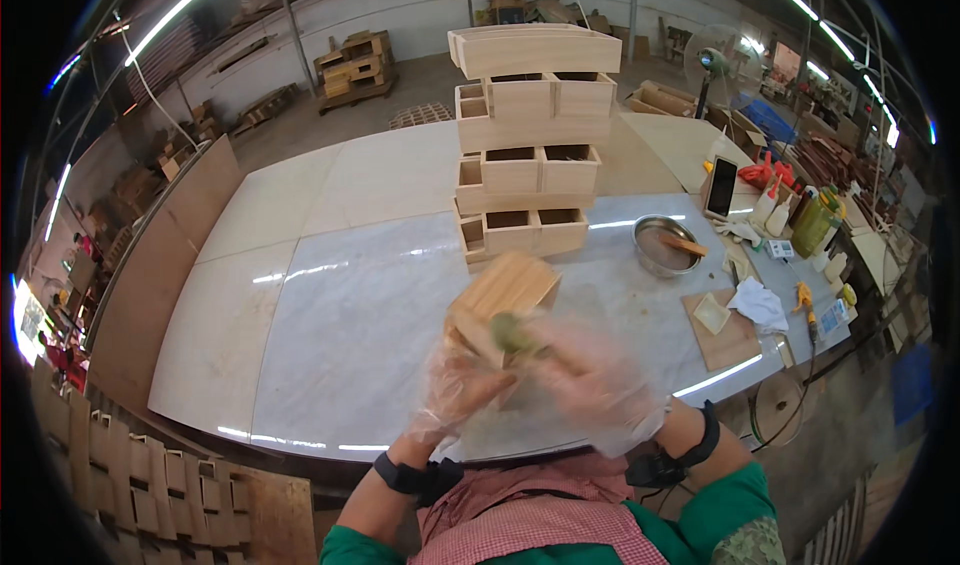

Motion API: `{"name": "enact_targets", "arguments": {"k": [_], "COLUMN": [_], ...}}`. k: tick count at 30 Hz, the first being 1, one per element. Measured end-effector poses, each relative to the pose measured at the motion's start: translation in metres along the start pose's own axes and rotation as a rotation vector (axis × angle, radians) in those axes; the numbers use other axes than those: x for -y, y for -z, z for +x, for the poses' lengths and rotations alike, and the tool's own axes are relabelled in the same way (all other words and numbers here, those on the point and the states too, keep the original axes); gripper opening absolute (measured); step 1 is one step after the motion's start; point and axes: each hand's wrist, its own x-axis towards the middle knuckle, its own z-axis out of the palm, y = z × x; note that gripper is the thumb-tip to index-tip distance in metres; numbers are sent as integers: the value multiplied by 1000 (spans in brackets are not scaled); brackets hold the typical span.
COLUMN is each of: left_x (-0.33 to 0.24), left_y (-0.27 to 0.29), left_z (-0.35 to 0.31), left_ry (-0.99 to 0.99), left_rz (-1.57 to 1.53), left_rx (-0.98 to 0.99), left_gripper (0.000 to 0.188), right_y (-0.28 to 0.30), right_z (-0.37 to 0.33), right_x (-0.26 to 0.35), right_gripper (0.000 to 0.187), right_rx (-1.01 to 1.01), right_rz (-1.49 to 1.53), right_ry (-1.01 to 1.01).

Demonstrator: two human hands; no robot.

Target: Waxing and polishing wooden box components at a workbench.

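A small wooden box (515,285) is tilted above the near part of the table, its upper face darker and wetter-looking than the pale wood of the stacked boxes. My left hand (455,387), in a clear plastic glove, is closed round the box's near left end. In my right hand (595,370), also in clear plastic and smeared by motion, is a green pad (512,335) pressed against the near side of the box. Blur hides the exact kind of pad and the right fingers. Behind the box rises a tall stack of pale wooden boxes (535,115) with open compartments.
To the right stands a metal bowl (650,255) with a wooden-handled tool across it. Nearby lie a white cloth (760,305), a board (725,340) with a small dish, a phone (720,187) and several bottles. A wooden panel (165,255) edges the table's left side.
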Motion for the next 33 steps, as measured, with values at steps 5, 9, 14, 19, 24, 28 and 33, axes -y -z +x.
{"name": "enact_targets", "arguments": {"k": [5,9,14,19,24,28,33], "left_x": [-50,-49,-20,7,50,54,100], "left_y": [-10,-49,-73,-14,79,28,5], "left_z": [43,72,71,48,-35,-62,-81], "left_ry": [123,199,125,-13,286,538,330], "left_rz": [548,863,896,847,443,-115,-49], "left_rx": [171,560,610,524,443,253,156], "left_gripper": [81,70,66,92,110,93,61], "right_y": [36,27,-6,-23,-22,-51,-80], "right_z": [-11,-38,-76,-104,-96,-97,-67], "right_x": [-14,-66,-133,-166,-165,-168,-82], "right_gripper": [24,21,21,20,22,20,14], "right_rx": [-182,-155,74,-15,62,-31,238], "right_rz": [-52,-224,-192,-339,-389,-407,-305], "right_ry": [-328,-345,-543,-489,-517,-66,172]}}
